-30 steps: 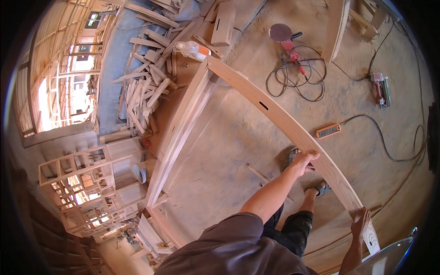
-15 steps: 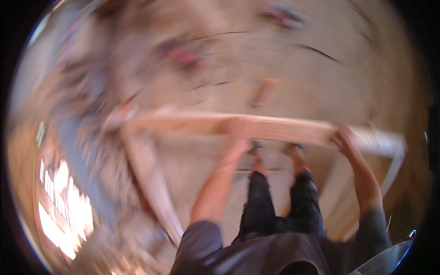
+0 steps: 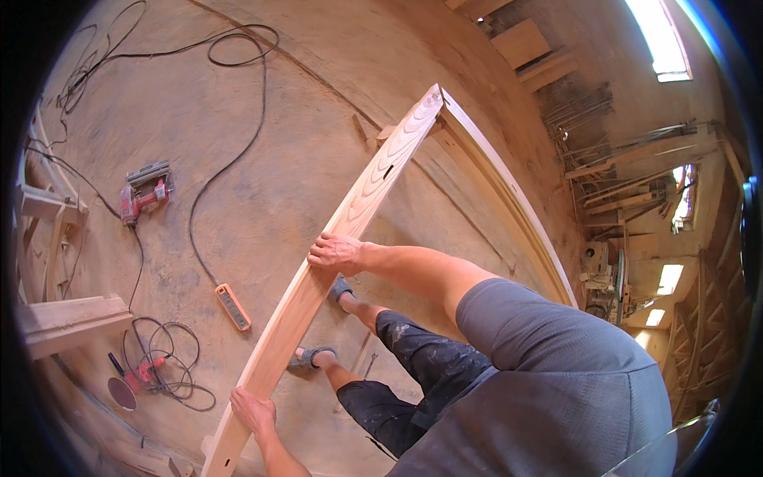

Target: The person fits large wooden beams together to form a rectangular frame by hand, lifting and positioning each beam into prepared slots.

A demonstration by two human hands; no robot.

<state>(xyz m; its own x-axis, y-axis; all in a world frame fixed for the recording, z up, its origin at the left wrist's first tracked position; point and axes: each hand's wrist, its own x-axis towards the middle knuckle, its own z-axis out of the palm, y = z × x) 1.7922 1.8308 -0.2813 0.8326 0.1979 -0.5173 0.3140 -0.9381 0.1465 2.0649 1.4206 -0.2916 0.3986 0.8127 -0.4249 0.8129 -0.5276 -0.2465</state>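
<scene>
A long pale wooden beam [image 3: 298, 318] with small slots cut in it runs slantwise in front of me. At its upper end it meets a second beam [image 3: 509, 187] at a corner, making part of a frame. My left hand [image 3: 254, 409] is wrapped over the beam's edge near its lower end. Farther up, my right hand [image 3: 338, 253] grips the same beam, fingers curled over the far edge. Both palms rest on the wood, and parts of the fingers are hidden behind it. The beam's lowest end runs out of view.
Across the beam, an orange power strip [image 3: 233, 308], a red nail gun [image 3: 143, 195] and a red power tool with a round disc [image 3: 139, 381] lie on the dusty floor with dark cords [image 3: 266, 103]. Timber [image 3: 75, 322] stands at left; more lumber [image 3: 520, 44] lies along the wall.
My view has turned to the right, so the beam now slants steeply rather than lying across. Both hands keep hold of it. The blur is gone.
</scene>
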